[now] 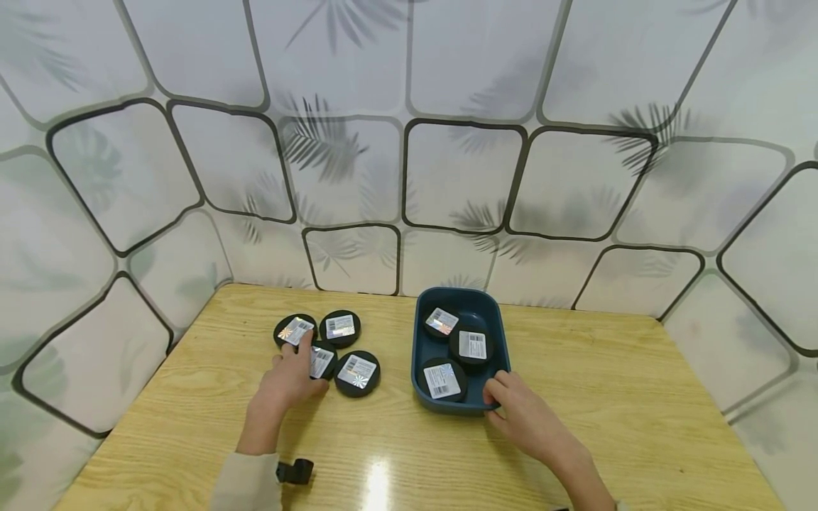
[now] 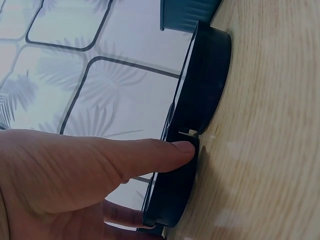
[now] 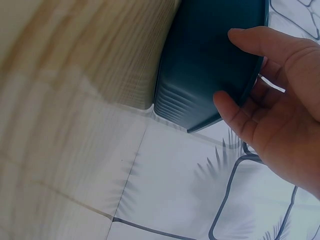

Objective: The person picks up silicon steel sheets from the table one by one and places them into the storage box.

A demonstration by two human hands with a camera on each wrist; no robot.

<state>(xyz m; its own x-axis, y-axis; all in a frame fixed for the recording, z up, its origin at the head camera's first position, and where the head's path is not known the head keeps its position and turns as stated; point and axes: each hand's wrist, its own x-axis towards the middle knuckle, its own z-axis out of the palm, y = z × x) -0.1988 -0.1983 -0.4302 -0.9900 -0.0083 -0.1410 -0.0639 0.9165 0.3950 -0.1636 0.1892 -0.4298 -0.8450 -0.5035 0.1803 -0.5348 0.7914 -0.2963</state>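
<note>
My left hand (image 1: pixel 290 382) grips a flat, round black container (image 1: pixel 322 363) with a white barcode label, one of a small cluster on the left of the table. In the left wrist view the thumb (image 2: pixel 170 154) presses its side wall (image 2: pixel 172 192), and fingers reach its other side. Three similar containers sit close around it, the front right one (image 1: pixel 357 374) beside the thumb. My right hand (image 1: pixel 525 419) holds the near right corner of a dark blue plastic bin (image 1: pixel 478 306), thumb outside and fingers over the rim. Three black containers (image 1: pixel 471 346) lie label up inside.
The wooden table (image 1: pixel 594 383) carries everything. A patterned wall covering (image 1: pixel 460 177) rises behind the table and along both sides. The bin's back end stands near the rear edge. A black strap piece (image 1: pixel 295 471) shows at my left wrist.
</note>
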